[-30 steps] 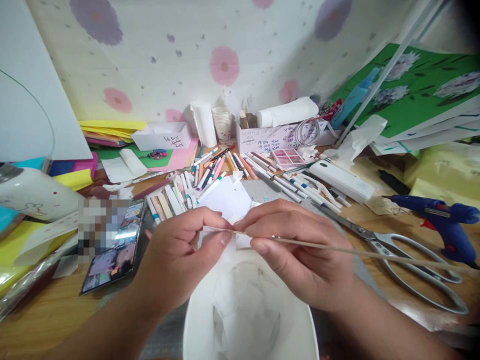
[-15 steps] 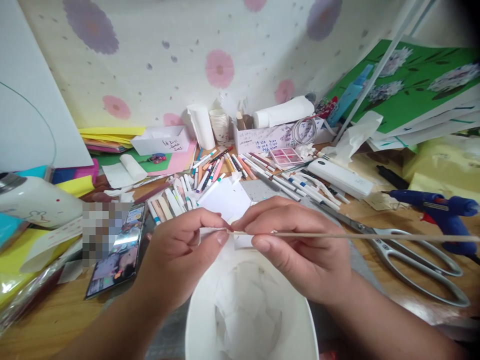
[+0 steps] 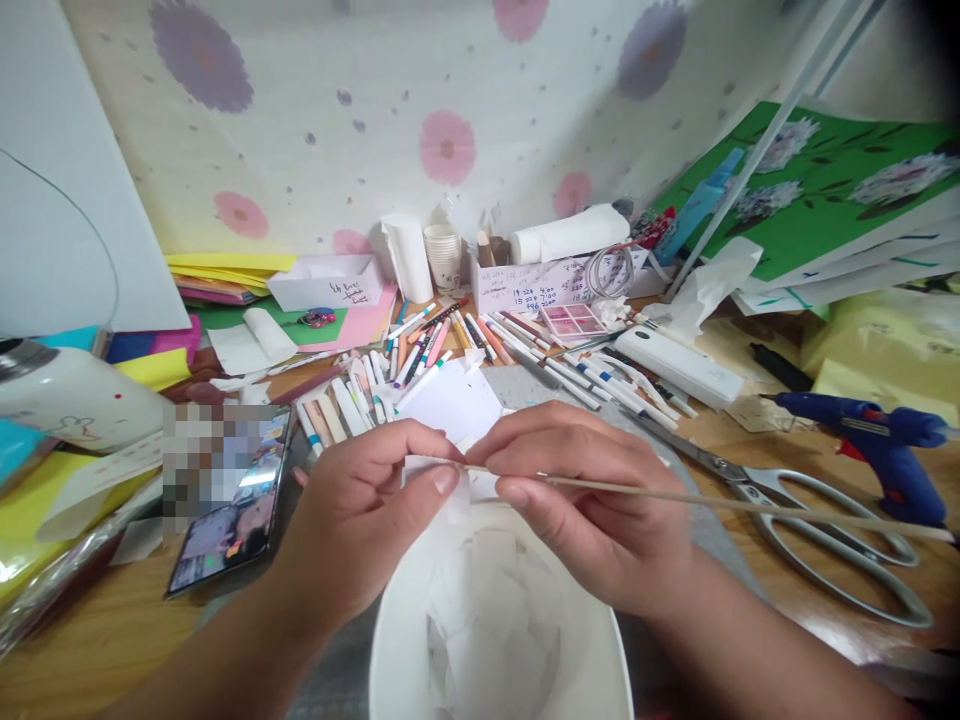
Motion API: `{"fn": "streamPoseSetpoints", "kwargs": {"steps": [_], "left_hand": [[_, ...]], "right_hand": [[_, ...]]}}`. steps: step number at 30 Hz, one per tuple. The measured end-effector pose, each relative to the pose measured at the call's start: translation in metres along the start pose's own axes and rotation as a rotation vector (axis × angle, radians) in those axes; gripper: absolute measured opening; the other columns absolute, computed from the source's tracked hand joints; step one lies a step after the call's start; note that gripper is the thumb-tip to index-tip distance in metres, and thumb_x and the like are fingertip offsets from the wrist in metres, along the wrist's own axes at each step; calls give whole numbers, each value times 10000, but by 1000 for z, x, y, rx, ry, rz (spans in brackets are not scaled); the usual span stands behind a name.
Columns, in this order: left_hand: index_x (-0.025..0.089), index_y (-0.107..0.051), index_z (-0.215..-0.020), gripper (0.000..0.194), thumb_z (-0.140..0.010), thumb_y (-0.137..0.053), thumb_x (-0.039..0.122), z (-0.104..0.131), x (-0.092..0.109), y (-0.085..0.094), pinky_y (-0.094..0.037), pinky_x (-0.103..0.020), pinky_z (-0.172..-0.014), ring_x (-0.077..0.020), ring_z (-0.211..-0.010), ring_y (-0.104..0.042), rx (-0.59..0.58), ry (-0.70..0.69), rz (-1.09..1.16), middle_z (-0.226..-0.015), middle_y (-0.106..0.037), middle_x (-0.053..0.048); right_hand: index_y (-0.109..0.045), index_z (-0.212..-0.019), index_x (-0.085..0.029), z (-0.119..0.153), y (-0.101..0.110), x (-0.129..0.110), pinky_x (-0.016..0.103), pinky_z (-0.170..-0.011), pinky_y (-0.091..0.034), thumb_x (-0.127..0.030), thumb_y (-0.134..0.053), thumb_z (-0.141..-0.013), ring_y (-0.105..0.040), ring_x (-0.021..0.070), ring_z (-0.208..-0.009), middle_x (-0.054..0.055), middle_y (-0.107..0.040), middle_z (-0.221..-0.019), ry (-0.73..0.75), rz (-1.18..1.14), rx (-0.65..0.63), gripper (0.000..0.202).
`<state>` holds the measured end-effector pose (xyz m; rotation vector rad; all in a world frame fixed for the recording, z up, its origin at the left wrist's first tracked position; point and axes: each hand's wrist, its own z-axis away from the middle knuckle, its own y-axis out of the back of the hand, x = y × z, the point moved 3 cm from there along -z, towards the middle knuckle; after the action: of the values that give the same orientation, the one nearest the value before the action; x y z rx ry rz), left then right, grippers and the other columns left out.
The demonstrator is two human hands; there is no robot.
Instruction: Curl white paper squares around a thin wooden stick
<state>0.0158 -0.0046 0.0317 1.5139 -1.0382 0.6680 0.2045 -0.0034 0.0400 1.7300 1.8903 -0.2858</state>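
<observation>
Both hands meet above a white bin [image 3: 386, 640] holding crumpled white paper [image 3: 502, 610]. A long thin wooden stick [image 3: 720, 500] runs from my fingertips out to the right. My right hand [image 3: 592, 500] is closed, pinching the stick between thumb and fingers near its left end. With thumb and index finger pressed together, my left hand [image 3: 382, 510] grips a strip of thin white paper [image 3: 456, 500] at the stick's tip; part of the strip hangs down over the bin. The fingers hide the exact spot where paper and stick meet.
Scissors [image 3: 757, 490] and a blue glue gun [image 3: 877, 430] lie to the right. A phone [image 3: 232, 510] and a white bottle [image 3: 75, 400] are at left. Several markers [image 3: 420, 350] spread across the middle, before paper cups [image 3: 442, 255] and a white box [image 3: 532, 280].
The stick's free right end has tilted downward, and my right hand has shifted slightly left. My left hand keeps its pinch. The view has shifted a little.
</observation>
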Motion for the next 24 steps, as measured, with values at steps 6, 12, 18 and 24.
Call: {"fn": "streamPoseSetpoints", "kwargs": {"steps": [6,12,18,24], "left_hand": [[239,-743,-738,174,-865,-659,322,1,-7,0,-404,-255,-510,-167,-578,-583,-16,35,60,-568,-608,29],[229,-735,-706,204,-862,-653,332,1,-1,1,-413,-252,-515,-149,-542,-538,-11,42,55,-584,-640,28],[237,-787,-746,187,-859,-665,322,0,-2,0,-465,-255,-574,-164,-611,-613,-2,43,106,-653,-720,13],[247,-811,-774,189,-877,-671,321,1,-12,-2,-465,-250,-564,-163,-617,-593,-9,74,186,-662,-710,4]], "right_hand": [[-746,-997,-154,0,1,0,324,-808,-677,-53,-691,-910,-785,192,-905,107,-815,-912,-17,16,-7,144],[-756,-962,-162,0,1,1,320,-796,-673,-59,-709,-895,-792,197,-870,95,-815,-890,-86,-73,73,132],[-750,-978,-168,0,1,-1,323,-800,-674,-67,-705,-898,-788,196,-873,90,-818,-907,-59,-30,17,136],[-750,-980,-130,-1,2,-1,306,-828,-667,-44,-712,-888,-787,194,-912,123,-817,-935,-12,9,11,131]]}}
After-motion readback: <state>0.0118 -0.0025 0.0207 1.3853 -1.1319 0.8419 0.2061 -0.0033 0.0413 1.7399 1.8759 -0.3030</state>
